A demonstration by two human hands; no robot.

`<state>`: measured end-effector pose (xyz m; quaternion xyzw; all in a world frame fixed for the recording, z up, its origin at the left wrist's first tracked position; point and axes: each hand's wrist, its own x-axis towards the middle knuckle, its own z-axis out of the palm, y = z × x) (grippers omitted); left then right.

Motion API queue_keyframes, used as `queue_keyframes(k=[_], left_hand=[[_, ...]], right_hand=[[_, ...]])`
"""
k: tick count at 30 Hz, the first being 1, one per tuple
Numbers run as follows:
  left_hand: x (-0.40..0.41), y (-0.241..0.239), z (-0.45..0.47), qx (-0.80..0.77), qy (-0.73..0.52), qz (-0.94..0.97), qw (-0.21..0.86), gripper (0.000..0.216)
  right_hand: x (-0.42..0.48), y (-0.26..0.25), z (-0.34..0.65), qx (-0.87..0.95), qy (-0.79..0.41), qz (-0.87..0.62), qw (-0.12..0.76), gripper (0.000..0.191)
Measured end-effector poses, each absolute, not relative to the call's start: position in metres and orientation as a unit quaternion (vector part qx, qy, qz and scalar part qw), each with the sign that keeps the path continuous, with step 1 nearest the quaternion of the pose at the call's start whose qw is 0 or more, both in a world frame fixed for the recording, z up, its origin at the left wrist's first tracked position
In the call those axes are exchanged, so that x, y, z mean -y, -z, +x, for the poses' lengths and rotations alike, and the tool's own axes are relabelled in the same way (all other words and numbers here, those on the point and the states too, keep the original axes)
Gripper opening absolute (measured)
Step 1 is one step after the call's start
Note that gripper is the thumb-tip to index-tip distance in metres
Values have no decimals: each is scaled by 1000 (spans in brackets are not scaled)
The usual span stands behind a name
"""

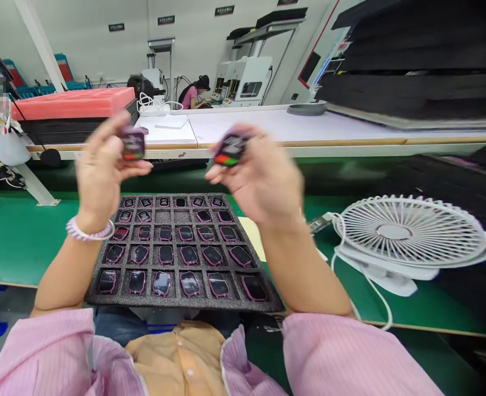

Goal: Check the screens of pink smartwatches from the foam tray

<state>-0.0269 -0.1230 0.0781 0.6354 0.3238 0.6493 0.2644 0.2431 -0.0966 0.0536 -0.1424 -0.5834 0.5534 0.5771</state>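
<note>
My left hand (103, 165) is raised above the table, fingers pinched on a small pink-rimmed watch case (133, 144) with a dark screen. My right hand (263, 176) is raised at the same height and grips a second watch case (229, 150) showing a red and green patch. Both are a little blurred. Below them a dark foam tray (177, 300) lies at the table's near edge, its pockets filled with several more pink-rimmed watch cases (189, 256). A beaded bracelet (88, 232) circles my left wrist.
A white desk fan (408, 236) lies tilted at the right, its cable (375, 308) trailing to the front edge. Beyond the green mat (16, 236) stand a pink foam stack (73, 103), black foam sheets (416, 66) and a person seated at a far bench (193, 94).
</note>
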Motion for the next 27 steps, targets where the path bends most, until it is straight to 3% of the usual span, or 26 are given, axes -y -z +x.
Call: queue_keyframes(k=[4,10,13,17,20,27], left_hand=[[93,-30,0,-441,-531,551,469,40],[76,30,10,-525,-435,537,496,29],[70,46,6,-526,-411,556,494,41],[60,61,-3,-530,-375,600,467,60],[54,67,-12,-545,-330,655,406,57],[42,74,-28,-568,-206,768,213,33]], right_hand=[[62,-5,204,532,-689,-275,409,27],[33,57,187,525,-670,-367,376,23],[29,66,193,534,-669,-370,360,24],[24,73,202,565,-658,-358,347,48],[20,79,206,617,-617,-357,333,64],[9,91,205,776,-387,-405,289,48]])
